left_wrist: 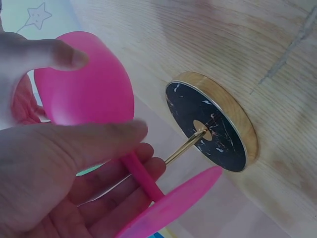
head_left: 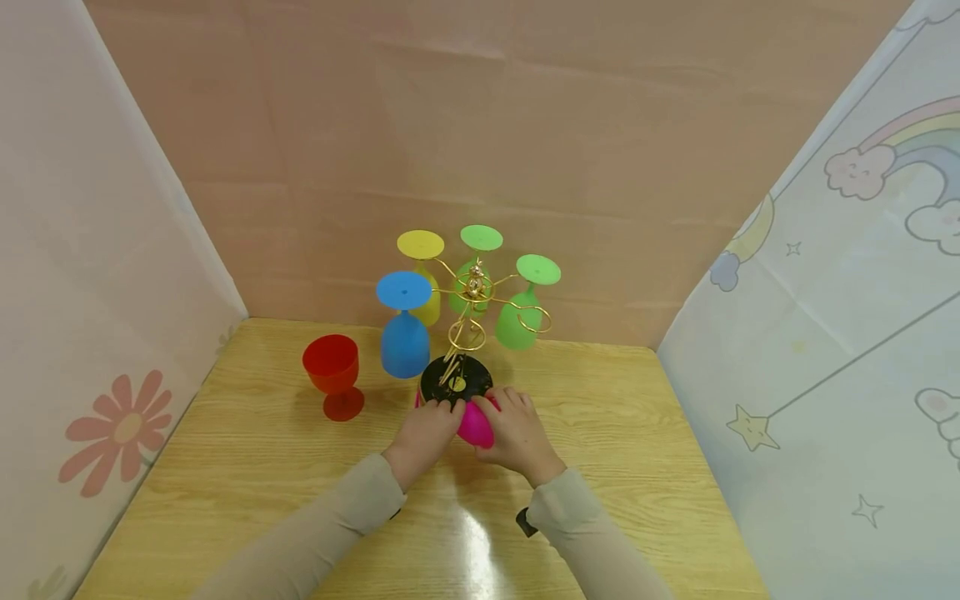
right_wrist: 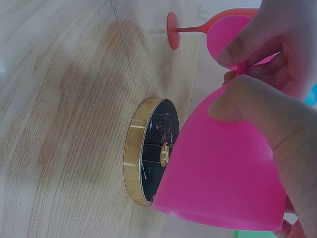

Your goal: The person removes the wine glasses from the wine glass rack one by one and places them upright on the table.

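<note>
A pink plastic goblet [head_left: 475, 427] is between my two hands, in front of the gold wire glass rack [head_left: 475, 288]. In the left wrist view, the left hand [left_wrist: 74, 163] pinches the stem between thumb and fingers, near the flat foot. My right hand [head_left: 519, 432] grips the bowl [right_wrist: 223, 168], its thumb across the side. The goblet lies tilted on its side, above the table and close to the rack's round black base [right_wrist: 161, 144]. In the head view the left hand [head_left: 426, 435] hides much of the goblet.
Upside-down goblets hang from the rack: blue [head_left: 405, 346], yellow [head_left: 421, 244] and two green [head_left: 519, 321]. An upright red goblet [head_left: 332, 364] stands on the wooden table [head_left: 600, 467] to the left. A tan backdrop [head_left: 465, 125] and printed side panels surround the table.
</note>
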Tool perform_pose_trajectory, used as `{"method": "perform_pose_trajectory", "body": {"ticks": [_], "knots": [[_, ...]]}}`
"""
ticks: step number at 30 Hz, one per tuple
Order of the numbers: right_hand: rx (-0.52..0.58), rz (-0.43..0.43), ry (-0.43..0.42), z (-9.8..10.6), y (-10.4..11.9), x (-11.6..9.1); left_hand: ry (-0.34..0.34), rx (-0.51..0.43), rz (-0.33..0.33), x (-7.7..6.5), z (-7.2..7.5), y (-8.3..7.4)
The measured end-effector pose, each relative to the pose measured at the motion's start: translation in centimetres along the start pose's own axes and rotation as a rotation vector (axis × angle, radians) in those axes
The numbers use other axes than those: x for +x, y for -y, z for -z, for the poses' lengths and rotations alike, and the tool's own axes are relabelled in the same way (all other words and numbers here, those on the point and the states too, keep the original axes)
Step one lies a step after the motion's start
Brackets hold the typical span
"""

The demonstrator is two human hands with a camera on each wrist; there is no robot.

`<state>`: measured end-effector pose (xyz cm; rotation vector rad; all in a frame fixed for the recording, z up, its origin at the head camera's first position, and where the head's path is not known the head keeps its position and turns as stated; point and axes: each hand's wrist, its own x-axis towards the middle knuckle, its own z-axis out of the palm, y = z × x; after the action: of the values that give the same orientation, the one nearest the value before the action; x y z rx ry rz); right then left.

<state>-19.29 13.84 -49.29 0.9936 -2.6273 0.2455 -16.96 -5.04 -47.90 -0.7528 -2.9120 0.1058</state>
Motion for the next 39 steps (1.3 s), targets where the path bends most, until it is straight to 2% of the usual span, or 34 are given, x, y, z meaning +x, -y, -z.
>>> {"method": "perform_pose_trajectory", "body": {"ticks": [4,11,13,21,29,34,39], "knots": [[-0.005,0.005,-0.006,-0.1,0.1,0.1,-0.038,0.016,0.002,-0.1,-0.3,0.2],[0.025,-0.004,0.012,0.0,0.7,0.3,-0.172,0.090,0.006,-0.3,-0.9,0.5],[0.024,-0.004,0.016,0.0,0.8,0.3,-0.188,0.090,0.008,-0.3,-1.0,0.6],[0.034,0.002,0.027,0.0,1.0,0.3,-0.135,0.079,-0.002,-0.4,-1.4,0.9],[0.022,0.032,0.045,0.1,1.0,0.3,-0.164,0.083,-0.008,-0.7,-2.2,1.4],[0.029,0.062,0.018,0.2,0.9,0.3,-0.176,0.058,-0.008,-1.1,-2.5,1.9],[0.088,0.046,-0.021,0.5,1.0,0.4,-0.154,0.034,-0.018,-1.4,-2.6,2.3]]}}
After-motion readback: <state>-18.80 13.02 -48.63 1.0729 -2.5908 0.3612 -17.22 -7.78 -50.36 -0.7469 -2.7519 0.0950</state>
